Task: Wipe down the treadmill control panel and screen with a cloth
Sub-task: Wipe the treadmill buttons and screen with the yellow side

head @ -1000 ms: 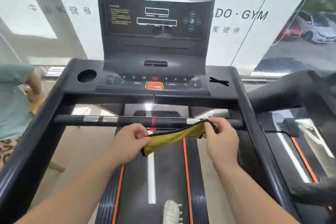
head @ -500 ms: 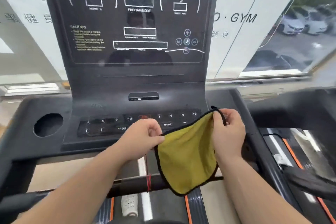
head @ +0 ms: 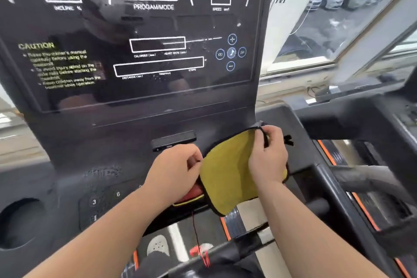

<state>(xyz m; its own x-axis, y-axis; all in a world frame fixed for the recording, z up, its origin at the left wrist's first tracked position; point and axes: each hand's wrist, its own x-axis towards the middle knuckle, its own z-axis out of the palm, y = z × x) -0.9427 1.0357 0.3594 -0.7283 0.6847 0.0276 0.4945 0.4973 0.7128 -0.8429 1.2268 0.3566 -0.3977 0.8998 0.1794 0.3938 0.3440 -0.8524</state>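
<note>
Cloth, yellow, black-edged: your left hand pinches its left edge, your right hand pinches its top corner. You hold it spread before the control panel, beside keys marked 3 and 6. Screen above reads INCLINE, PROGAM/MODE, SPEED, CAUTION, CALORIES, DISTANCE, STEPS.

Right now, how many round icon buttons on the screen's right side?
5, in a cross on the screen: plus button on top, skip-back button left, music-note button centre, skip-forward button right, minus button at bottom. None looks hidden; the cloth is lower.
</note>
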